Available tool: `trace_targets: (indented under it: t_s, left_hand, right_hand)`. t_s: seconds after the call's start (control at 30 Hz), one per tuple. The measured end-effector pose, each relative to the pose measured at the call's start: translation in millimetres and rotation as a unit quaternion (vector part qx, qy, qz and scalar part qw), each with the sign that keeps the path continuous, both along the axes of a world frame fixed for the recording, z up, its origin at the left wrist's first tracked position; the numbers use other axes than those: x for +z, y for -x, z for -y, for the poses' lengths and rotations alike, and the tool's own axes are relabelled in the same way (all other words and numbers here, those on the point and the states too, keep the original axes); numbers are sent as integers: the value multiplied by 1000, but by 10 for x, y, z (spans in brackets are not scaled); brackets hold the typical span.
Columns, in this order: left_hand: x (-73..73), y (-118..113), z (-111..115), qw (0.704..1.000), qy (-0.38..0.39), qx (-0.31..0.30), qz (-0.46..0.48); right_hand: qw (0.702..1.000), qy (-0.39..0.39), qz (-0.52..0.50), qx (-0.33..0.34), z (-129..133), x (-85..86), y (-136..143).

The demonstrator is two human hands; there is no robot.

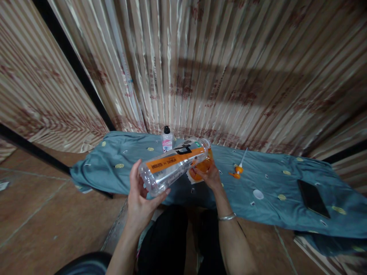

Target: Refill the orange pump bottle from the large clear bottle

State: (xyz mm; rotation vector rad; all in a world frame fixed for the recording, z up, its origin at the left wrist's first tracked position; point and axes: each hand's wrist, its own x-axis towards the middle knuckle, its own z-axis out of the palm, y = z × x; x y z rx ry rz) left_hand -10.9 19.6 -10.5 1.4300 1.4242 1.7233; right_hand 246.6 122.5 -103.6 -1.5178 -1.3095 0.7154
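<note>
My left hand [145, 198] is wrapped round the base of a clear plastic bottle [174, 162] with an orange and silver label. The bottle is tilted, its neck pointing up and to the right. My right hand [210, 175] grips an orange bottle [204, 165], partly hidden behind the clear one. The clear bottle's mouth lies at the orange bottle's top; whether they touch I cannot tell. An orange pump head [237, 170] with a thin tube rests on the cloth, right of my right hand.
A teal patterned cloth [275, 198] covers the low bench before me. On it are a small black-capped bottle [167, 141], a white disc [258, 194] and a black phone [313, 198]. A pleated curtain [183, 68] hangs behind. Dark metal poles [77, 68] stand at the left.
</note>
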Motion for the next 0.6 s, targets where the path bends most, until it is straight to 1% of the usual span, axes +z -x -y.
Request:
trace_targets:
  t_s: [0.17,0.33,0.6]
  left_hand:
    - [-12,0,0,1000,-8,-1,12]
    - [-12,4,-9,1000,-10,-19,23]
    - [-11,10,-10,1000,-22,-11,11]
  right_hand:
    - [1000,12,4,8,-2,26,-16]
    - [1000,20,-7,18,-1,46,-11]
    - [1000,21,7,-1,39,99,44]
